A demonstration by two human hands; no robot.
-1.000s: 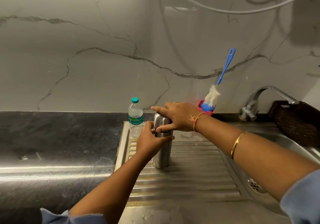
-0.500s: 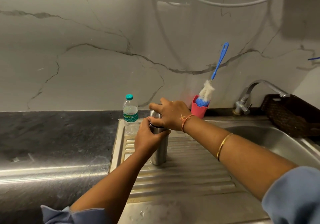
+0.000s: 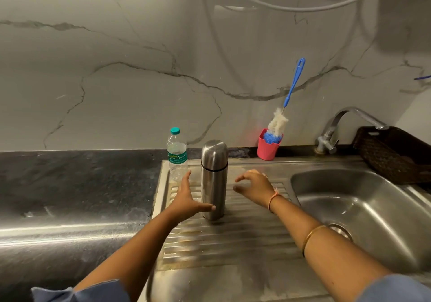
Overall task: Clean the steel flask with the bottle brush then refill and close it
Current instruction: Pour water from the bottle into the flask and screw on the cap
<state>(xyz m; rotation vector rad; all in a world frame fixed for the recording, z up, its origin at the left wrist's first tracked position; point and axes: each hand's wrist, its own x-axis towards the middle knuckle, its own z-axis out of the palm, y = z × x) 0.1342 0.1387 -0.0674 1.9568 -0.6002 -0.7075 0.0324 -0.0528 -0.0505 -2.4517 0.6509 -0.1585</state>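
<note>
The steel flask (image 3: 214, 180) stands upright on the ribbed drainboard (image 3: 224, 238) with its domed cap on. My left hand (image 3: 186, 199) is spread open just left of the flask, thumb tip near its lower body, holding nothing. To the flask's right, a short gap away, my right hand (image 3: 254, 186) hovers with loosely curved fingers and is also empty. The bottle brush (image 3: 283, 115), blue-handled with a white and blue head, leans in a pink cup (image 3: 268, 149) against the wall behind.
A small plastic water bottle (image 3: 177, 156) with a teal cap stands left of the flask at the drainboard's back. The sink basin (image 3: 373, 208) lies to the right under a steel tap (image 3: 335, 126). A dark woven basket (image 3: 394, 154) sits far right. Dark countertop (image 3: 70, 185) spreads left.
Both hands have let go of the flask and drawn apart to its sides; earlier the left gripped its body and the right held its cap. The flask now stands free.
</note>
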